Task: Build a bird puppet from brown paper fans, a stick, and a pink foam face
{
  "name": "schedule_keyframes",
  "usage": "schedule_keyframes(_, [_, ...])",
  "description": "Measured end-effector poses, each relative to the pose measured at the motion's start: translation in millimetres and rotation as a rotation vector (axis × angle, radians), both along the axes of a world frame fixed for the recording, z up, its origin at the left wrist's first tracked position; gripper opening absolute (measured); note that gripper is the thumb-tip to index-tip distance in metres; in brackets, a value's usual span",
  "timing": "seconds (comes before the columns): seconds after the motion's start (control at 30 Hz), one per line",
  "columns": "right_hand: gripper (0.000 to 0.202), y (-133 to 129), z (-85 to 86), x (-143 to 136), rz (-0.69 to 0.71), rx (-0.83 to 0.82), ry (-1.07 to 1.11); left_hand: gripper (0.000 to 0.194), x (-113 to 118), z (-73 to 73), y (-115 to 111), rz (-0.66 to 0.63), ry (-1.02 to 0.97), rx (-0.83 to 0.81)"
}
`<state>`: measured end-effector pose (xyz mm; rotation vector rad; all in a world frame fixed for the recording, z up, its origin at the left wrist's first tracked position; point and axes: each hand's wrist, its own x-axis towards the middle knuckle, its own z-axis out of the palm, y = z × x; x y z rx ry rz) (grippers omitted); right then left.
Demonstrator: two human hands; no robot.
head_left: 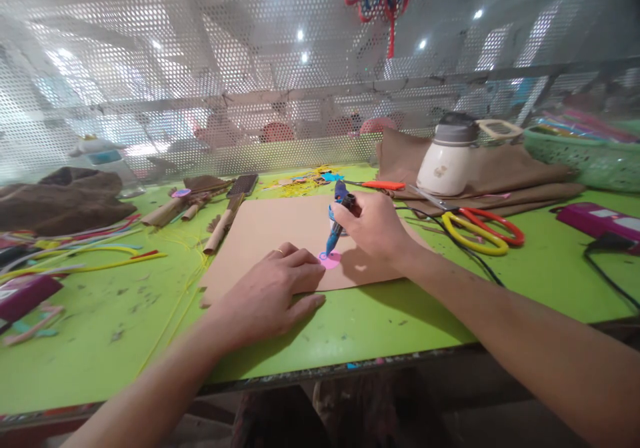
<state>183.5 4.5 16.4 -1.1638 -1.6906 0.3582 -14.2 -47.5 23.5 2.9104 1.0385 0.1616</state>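
My right hand (379, 228), fingers clamped on blue-and-black plastic pen-shaped tool (333, 236), tip at flat pink disc (334, 262) atop tan cardboard-like sheet (270, 218). Left hand (273, 288), fingers extended, at disc's left edge. I'd pin disc, steady tip.

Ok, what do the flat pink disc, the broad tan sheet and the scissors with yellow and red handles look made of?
The pink disc: matte, perhaps paper or felt; too small to tell. The tan sheet: matte, even-toned, flat, possibly card or thin foam. The scissors: shiny grey blades, probably metal; smooth handles, likely plastic.
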Motion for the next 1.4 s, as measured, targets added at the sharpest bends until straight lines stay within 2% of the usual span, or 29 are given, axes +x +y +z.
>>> schedule_keyframes(0.27, [0.03,-3.7,2.0,-2.7,-0.02,0.048,-0.049,0.022,1.9,1.6,-0.9,0.004,0.009,-0.002])
schedule_keyframes(0.53, [0.027,0.2,-2.2,-1.0,0.006,0.019,0.059,0.021,1.2,1.0,-0.7,-0.004,-0.013,-0.004])
schedule_keyframes(0.8, [0.03,-4.6,2.2,-3.1,-0.073,0.037,-0.055,0.021,1.4,0.8,-0.6,-0.002,-0.003,0.0])
schedule_keyframes(1.07, [0.027,2.0,-1.9,0.2,-0.021,0.05,0.083,0.023,0.6,0.2,-0.1,-0.005,-0.001,0.009])
schedule_keyframes(1.4, [0.029,1.8,-3.8,-2.1,0.027,-0.01,0.053,0.027,1.7,1.2,-0.9,-0.002,-0.002,0.014])
